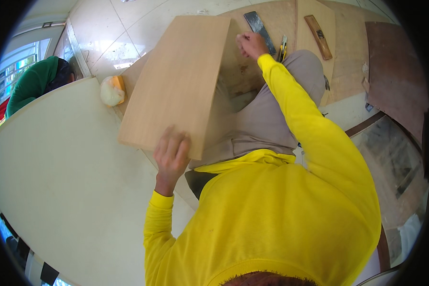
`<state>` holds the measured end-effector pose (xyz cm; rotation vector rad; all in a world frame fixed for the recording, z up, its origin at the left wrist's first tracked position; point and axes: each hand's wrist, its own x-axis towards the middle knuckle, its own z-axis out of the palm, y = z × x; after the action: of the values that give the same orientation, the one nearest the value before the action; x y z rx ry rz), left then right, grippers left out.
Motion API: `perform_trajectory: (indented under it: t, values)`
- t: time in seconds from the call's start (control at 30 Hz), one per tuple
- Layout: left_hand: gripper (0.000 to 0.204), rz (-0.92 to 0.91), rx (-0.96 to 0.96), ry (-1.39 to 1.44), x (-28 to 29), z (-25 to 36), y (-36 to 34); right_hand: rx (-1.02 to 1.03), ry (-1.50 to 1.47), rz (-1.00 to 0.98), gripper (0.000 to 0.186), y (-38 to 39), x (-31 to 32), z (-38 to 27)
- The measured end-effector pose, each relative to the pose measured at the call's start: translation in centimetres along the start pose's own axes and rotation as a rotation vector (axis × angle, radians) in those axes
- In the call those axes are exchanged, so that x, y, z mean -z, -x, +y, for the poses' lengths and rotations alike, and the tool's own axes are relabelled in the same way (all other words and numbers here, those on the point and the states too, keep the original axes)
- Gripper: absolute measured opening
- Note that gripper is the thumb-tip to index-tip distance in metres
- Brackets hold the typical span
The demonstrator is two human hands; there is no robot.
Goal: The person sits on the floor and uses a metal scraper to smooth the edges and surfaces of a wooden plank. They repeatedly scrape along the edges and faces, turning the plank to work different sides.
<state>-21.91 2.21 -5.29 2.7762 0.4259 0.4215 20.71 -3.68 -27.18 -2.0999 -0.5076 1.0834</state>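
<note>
A light wood-veneer board (174, 78) lies at a slant across the middle of the view. My left hand (170, 157) is on its near end, fingers bent over the edge onto the face, slightly blurred. Beyond the board's right side, my right hand (250, 45) is closed with bent fingers; what it holds, if anything, is too small to make out. Close by are a dark flat block (261, 31) and a yellow utility knife (283, 47). A wooden hand plane (318, 37) lies farther right.
Plywood sheets (348, 66) and a dark brown panel (393, 71) are at the right. A white bag with a yellow sponge-like piece (112, 93) sits left of the board. A large cream panel (66, 176) fills the left. A person in green (28, 88) bends beyond it.
</note>
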Motion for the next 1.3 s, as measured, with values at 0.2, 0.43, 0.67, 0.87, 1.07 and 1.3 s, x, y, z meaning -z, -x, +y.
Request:
perform_trajectory:
  t: [0.2, 0.43, 0.67, 0.87, 1.07, 1.3]
  values:
    - [0.029, 0.005, -0.005, -0.003, -0.8, 0.3, 0.6, -0.271, -0.746, 0.057, 0.035, -5.2, -4.8, -0.3]
    - [0.035, -0.021, -0.084, 0.046, -1.8, 0.1, 1.8, -0.402, -0.52, 0.36, 0.038, -9.0, -6.4, -0.1]
    - [0.036, -0.022, -0.051, 0.028, -2.4, 1.2, 2.4, -0.341, -0.617, 0.306, 0.033, -9.0, -5.8, 0.8]
    - [0.037, -0.003, -0.068, 0.063, -3.0, 1.0, 2.4, -0.211, -0.649, 0.205, 0.025, -5.4, -4.7, 0.8]
    - [0.03, -0.031, -0.059, 0.05, -3.5, 1.0, 3.5, -0.404, -0.352, 0.486, 0.044, -10.2, -6.7, 1.3]
    - [0.02, 0.01, -0.108, 0.037, -3.0, 0.9, 2.6, -0.476, -0.198, 0.248, 0.042, -13.4, -5.3, 2.3]
